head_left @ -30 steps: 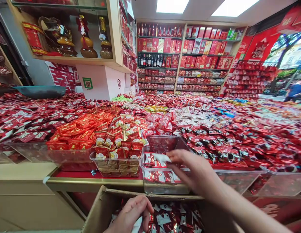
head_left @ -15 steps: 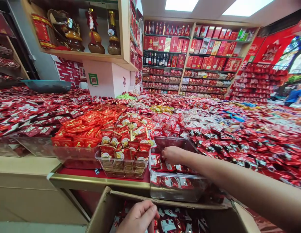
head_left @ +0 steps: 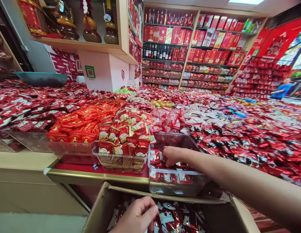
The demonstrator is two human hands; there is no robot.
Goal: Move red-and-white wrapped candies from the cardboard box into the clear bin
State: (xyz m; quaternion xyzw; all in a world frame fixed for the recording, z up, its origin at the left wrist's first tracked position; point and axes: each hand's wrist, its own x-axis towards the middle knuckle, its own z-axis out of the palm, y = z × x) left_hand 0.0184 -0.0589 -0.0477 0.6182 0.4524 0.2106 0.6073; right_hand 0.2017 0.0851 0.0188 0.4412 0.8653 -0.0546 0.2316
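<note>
My right hand (head_left: 171, 156) reaches into a clear plastic bin (head_left: 174, 173). Its bent fingers point down onto small red-and-white wrapped packets (head_left: 154, 156) lying in neat rows; the fingertips are partly hidden, and what they grip does not show. Lower down, my left hand (head_left: 138, 213) is curled over an open cardboard box (head_left: 109, 189), its thumb close against the forefinger. Whether something sits inside that curl is hidden. More red-and-white packets (head_left: 167, 218) lie loose in the box beneath it.
Left of the bin stands another clear bin of durian sweets (head_left: 123, 142), then one of orange-red packets (head_left: 75, 126). Heaps of wrapped sweets (head_left: 225, 139) cover the counter. A gold-edged counter front (head_left: 104, 176) borders the box. A teal basin (head_left: 42, 78) sits far left; a person in blue (head_left: 281, 90) is far right.
The view has tilted down slightly. My right hand has shifted a little within the bin, its fingers now pointing further down. My left hand stays curled over the box.
</note>
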